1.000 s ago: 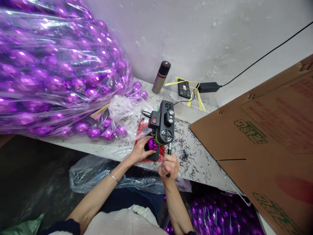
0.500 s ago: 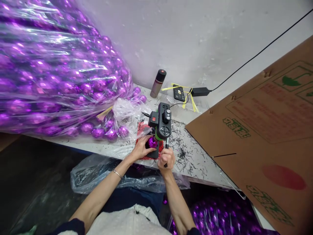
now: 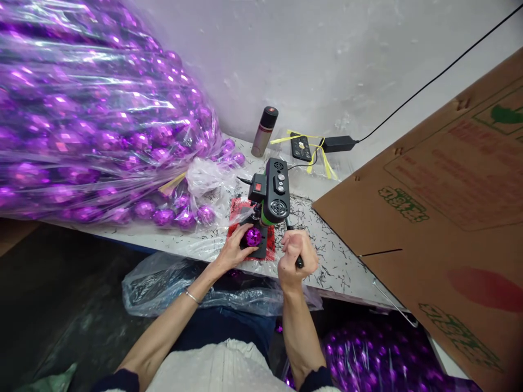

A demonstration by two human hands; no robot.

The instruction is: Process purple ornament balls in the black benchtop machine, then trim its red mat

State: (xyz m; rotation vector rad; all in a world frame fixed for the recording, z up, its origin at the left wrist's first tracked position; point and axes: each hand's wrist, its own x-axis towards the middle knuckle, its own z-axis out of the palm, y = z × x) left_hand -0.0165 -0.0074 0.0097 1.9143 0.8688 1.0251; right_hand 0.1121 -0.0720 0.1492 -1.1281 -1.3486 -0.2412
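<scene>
My left hand (image 3: 235, 249) grips a shiny purple faceted ball (image 3: 253, 237) between thumb and fingers, over the black base plate (image 3: 260, 250) of a small bench press. The black press head (image 3: 278, 190), with a red switch and round vents, stands just behind the ball. My right hand (image 3: 297, 257) is wrapped around the black-ended lever (image 3: 299, 262) at the press's right side. Under the press lies a red mat (image 3: 270, 245). Whether the ball touches the plate I cannot tell.
A large clear bag of purple balls (image 3: 102, 136) fills the left. Behind the press stand a spray can (image 3: 265, 132) and a power adapter (image 3: 339, 144). A cardboard box (image 3: 429, 218) leans in from the right. Small dark bits (image 3: 312, 239) litter the table. More purple balls (image 3: 376, 354) lie below.
My right hand has swung the lever up and to the right. The purple ball, in my left hand, now shows more fully, clear of the press head. The view has shifted slightly.
</scene>
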